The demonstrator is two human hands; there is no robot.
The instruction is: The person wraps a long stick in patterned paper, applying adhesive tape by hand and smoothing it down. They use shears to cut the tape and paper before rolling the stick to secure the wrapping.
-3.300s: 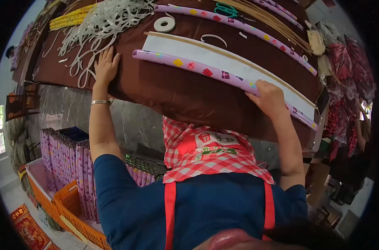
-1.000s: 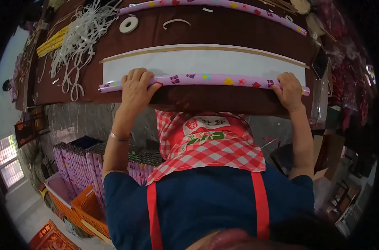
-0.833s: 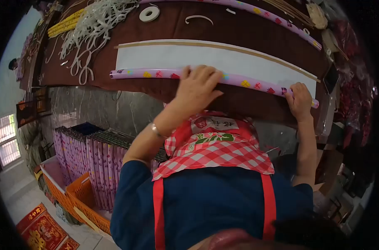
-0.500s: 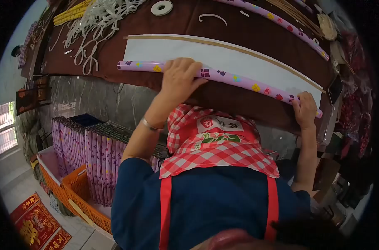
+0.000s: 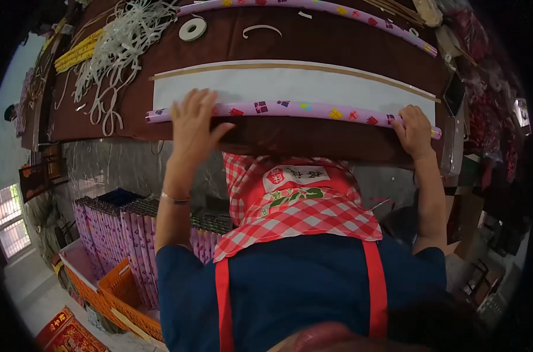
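Left hand (image 5: 193, 128) is spread open over the purple roll (image 5: 319, 111) near one end, right hand (image 5: 415, 132) curled round the other, its length running left-right along the tabletop (image 5: 337, 44).

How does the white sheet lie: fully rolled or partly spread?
Partly spread: the white sheet shows flat between the brown strip and the purple roll nearer the person.

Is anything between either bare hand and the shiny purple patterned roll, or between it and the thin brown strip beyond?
Nothing visible blocks either: the right hand grips the purple roll near its right end; the left hand is over its left part. Before the brown strip, only left fingertips overlap the flat white sheet.
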